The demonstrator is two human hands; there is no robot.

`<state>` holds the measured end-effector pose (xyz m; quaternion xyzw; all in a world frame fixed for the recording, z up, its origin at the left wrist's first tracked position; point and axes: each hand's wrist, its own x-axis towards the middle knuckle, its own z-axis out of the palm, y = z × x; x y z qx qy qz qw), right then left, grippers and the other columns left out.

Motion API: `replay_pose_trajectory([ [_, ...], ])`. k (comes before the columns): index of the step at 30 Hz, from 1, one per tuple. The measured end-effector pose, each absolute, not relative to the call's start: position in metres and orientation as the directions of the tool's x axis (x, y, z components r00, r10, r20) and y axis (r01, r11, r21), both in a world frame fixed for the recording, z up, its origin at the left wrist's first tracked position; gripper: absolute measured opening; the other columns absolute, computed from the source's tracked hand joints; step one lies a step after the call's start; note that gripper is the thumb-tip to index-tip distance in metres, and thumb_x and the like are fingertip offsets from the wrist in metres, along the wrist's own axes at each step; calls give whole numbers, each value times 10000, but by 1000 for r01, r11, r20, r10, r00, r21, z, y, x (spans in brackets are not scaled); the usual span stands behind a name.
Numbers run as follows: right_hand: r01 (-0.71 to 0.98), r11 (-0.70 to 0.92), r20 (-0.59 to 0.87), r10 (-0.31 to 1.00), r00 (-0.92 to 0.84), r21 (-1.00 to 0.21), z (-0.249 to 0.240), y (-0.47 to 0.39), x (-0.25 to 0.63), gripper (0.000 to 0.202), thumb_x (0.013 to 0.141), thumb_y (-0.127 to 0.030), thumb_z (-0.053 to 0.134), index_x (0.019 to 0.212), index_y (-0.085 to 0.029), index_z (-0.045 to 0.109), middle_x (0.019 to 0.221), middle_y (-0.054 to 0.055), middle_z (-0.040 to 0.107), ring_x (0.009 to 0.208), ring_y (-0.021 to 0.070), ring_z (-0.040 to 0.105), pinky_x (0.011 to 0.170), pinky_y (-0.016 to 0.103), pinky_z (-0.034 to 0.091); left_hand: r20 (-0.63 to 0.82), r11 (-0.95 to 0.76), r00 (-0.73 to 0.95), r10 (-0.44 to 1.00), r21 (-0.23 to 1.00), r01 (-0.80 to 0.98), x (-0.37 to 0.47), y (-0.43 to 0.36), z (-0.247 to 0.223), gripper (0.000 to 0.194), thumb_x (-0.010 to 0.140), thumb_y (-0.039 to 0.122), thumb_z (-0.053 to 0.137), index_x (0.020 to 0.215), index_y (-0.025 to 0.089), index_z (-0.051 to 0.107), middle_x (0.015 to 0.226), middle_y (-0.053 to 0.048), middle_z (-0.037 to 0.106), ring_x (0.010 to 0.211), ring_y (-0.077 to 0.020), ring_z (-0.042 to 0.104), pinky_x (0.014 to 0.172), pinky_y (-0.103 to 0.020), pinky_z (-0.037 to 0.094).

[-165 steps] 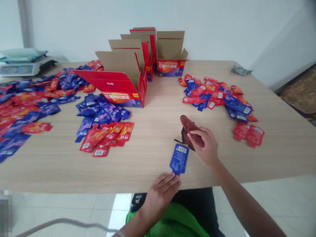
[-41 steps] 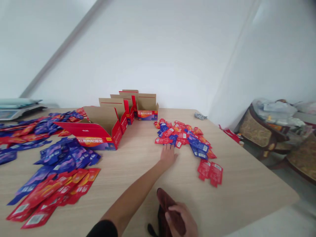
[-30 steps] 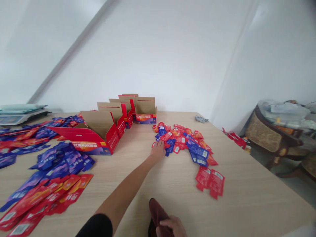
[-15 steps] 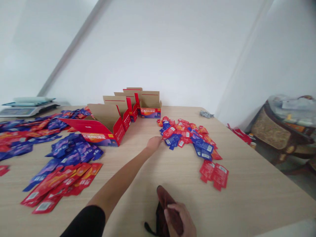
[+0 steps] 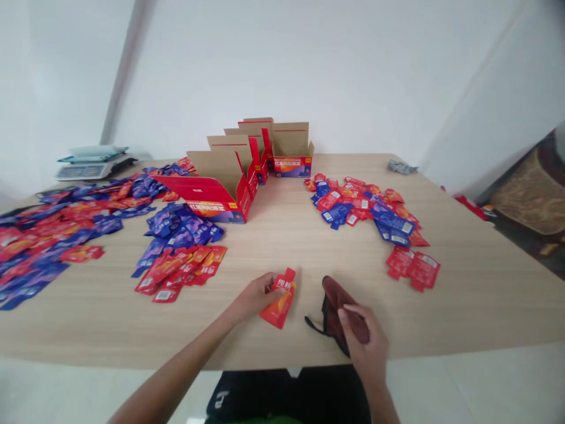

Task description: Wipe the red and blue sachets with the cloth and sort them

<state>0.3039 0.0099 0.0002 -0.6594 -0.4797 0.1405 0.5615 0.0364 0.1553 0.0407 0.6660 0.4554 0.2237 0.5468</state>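
Observation:
My left hand [image 5: 257, 300] is closed on a red and orange drink pouch [image 5: 278, 312], pinched between thumb and fingers above the table near its front edge. My right hand [image 5: 368, 338] has its thumb and fingers closed on a dark red cloth item [image 5: 338, 294] with black trim and a black strap; its exact kind is unclear. Ahead and to the right lies a loose pile of red and blue pouches [image 5: 359, 204], with a few red ones [image 5: 415, 269] at its near end. Left of my hands, red pouches [image 5: 179, 274] lie fanned out against a heap of blue pouches [image 5: 180, 227].
Several open red cardboard boxes [image 5: 212, 191] stand in a row toward the wall. More pouches [image 5: 66, 229] spread over the table's left side, in front of a scale [image 5: 88, 169]. A crumpled grey thing [image 5: 401, 167] lies at the back right, and a patterned chair [image 5: 541, 188] stands beyond the table.
My left hand has drawn back from the right-hand pile with a red pouch in it. My right hand stays on the dark red cloth item. The camera view has shifted.

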Motion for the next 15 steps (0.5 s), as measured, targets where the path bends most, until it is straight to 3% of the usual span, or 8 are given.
replay_pose_trajectory([
  [3, 491, 95, 374, 774, 511, -866, 4, 10, 303, 290, 925, -494, 721, 1038, -228, 734, 1063, 76, 729, 996, 247, 680, 917, 381, 529, -178, -7, 360, 916, 889, 457, 26, 132, 27, 623, 892, 420, 764, 1447, 219, 565, 909, -55, 741, 778, -241, 689, 706, -301, 514],
  [6, 519, 87, 394, 759, 518, -850, 9, 11, 301, 302, 922, -511, 723, 1029, -228, 738, 1044, 66, 733, 977, 235, 681, 906, 370, 521, -28, -183, 321, 947, 772, 609, 22, 113, 23, 620, 969, 398, 682, 1528, 212, 486, 1051, -109, 746, 951, -296, 701, 895, -399, 535],
  [10, 529, 51, 375, 762, 528, -847, 9, 11, 300, 337, 917, -540, 717, 1027, -222, 742, 1037, 72, 740, 973, 242, 686, 907, 377, 520, 213, -472, 427, 879, 525, 708, 12, 76, 28, 566, 1031, 376, 606, 1561, 239, 463, 1454, -164, 588, 1310, -348, 555, 1132, -530, 436],
  [15, 444, -24, 270, 765, 585, -896, 9, 15, 303, 381, 880, -574, 746, 1040, -228, 741, 1061, 72, 758, 1004, 264, 698, 935, 408, 524, 315, -716, 643, 698, 330, 616, -8, 26, 19, 482, 1049, 377, 604, 1507, 243, 532, 1461, -141, 590, 1367, -316, 541, 1105, -489, 521],
])
